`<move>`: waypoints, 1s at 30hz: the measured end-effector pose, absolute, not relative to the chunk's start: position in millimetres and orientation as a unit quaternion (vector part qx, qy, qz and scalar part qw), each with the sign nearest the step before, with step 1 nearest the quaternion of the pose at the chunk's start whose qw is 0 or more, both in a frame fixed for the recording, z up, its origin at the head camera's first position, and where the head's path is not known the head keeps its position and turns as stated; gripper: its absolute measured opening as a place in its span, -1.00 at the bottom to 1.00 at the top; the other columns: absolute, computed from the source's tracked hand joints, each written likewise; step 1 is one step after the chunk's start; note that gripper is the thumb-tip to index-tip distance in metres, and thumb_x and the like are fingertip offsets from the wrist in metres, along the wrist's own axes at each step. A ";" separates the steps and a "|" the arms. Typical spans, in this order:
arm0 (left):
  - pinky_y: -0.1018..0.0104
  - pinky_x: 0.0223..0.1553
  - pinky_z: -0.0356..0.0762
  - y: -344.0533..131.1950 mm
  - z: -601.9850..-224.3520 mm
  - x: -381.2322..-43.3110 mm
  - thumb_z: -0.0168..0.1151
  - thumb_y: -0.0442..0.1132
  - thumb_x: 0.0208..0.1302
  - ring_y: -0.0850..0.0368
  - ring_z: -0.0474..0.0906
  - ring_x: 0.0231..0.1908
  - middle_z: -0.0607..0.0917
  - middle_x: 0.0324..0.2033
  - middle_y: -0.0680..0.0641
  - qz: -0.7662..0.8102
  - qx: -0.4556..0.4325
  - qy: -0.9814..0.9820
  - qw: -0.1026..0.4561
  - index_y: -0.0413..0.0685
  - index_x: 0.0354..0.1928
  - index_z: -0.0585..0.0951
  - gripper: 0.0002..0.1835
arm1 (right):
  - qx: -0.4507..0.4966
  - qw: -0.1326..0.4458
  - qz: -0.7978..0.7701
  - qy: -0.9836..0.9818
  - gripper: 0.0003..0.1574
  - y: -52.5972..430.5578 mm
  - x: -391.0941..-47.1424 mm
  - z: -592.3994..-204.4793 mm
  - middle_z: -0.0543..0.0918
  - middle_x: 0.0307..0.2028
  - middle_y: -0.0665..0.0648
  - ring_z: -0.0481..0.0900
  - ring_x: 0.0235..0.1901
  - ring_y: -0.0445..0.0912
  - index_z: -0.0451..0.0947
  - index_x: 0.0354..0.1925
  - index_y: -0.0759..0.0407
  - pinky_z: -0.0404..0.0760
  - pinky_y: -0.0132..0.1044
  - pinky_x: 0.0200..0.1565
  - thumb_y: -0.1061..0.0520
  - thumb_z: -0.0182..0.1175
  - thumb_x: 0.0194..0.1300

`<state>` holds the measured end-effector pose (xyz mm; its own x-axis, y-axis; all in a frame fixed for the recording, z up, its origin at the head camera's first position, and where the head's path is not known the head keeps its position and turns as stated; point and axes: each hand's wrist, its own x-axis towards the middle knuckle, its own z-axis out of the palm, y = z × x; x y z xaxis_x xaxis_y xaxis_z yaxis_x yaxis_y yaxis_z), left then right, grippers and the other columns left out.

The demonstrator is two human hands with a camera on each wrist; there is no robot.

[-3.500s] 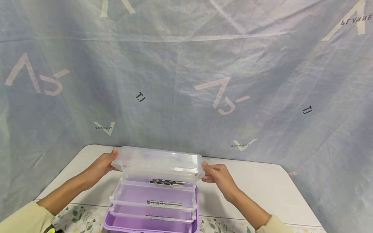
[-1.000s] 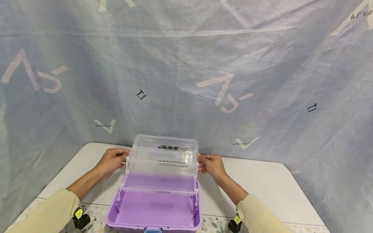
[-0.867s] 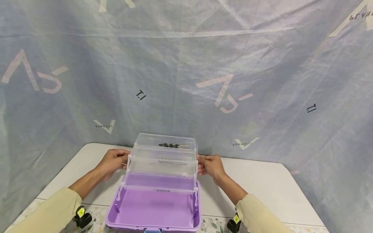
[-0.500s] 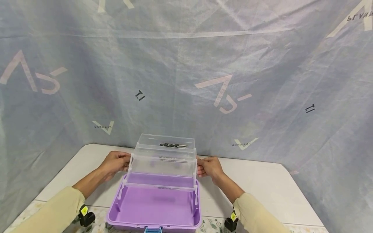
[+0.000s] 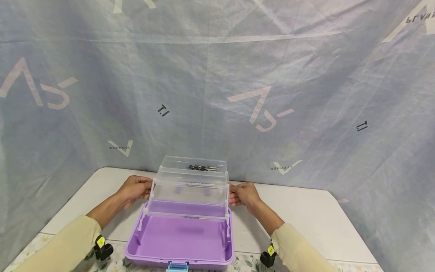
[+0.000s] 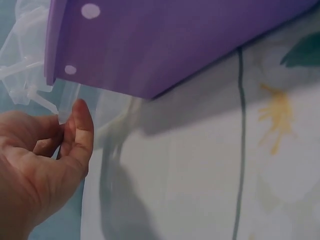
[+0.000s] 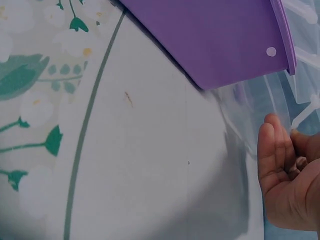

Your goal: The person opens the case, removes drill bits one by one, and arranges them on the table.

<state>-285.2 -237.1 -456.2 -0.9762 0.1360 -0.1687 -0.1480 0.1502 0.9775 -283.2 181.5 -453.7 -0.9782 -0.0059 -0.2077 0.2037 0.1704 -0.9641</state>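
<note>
A purple toolbox (image 5: 183,241) stands wide with its clear tiered trays (image 5: 190,192) raised toward the back. Dark drill bits (image 5: 202,168) lie in the uppermost tray, and silver drill bits (image 5: 200,185) in the one below. Behind the trays hangs the clear lid (image 7: 245,105), mostly hidden in the head view. My left hand (image 5: 134,190) pinches the lid's left edge between thumb and fingers, just behind the box's back corner. On the other side my right hand (image 5: 246,194) pinches its right edge in the same way.
A blue latch (image 5: 178,266) sits on the box's front. Under the box are a white board (image 5: 299,219) and a floral cloth (image 5: 249,262). Close behind rises a grey printed curtain (image 5: 204,94). Black wrist cameras (image 5: 103,249) hang below both sleeves.
Since the earliest frame the lid has swung back and down behind the box. The trays have fanned up and back, baring the purple base. In the last half second hardly anything has moved.
</note>
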 end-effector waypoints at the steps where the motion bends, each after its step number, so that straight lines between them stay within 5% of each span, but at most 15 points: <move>1: 0.45 -0.32 0.79 -237.5 -455.7 -285.3 0.17 -0.40 0.69 0.30 0.71 -0.41 0.81 -0.37 0.08 0.651 -0.004 0.751 0.110 -0.66 0.33 0.59 -0.60 | 0.065 0.084 -0.642 0.760 -0.61 181.8 -283.4 -453.5 0.71 -0.59 0.03 0.70 -0.62 -0.24 0.77 -0.27 0.44 0.80 -0.36 -0.48 0.17 0.27 0.68; 30: 0.38 -0.25 0.78 -240.5 -452.0 -279.1 0.12 -0.27 0.74 0.26 0.72 -0.31 0.81 -0.32 0.10 0.599 0.000 0.791 0.123 -0.58 0.36 0.61 -0.55 | 0.062 0.114 -0.629 0.766 -0.61 184.1 -280.0 -442.1 0.75 -0.57 0.05 0.74 -0.59 -0.21 0.77 -0.24 0.43 0.85 -0.34 -0.41 0.13 0.29 0.70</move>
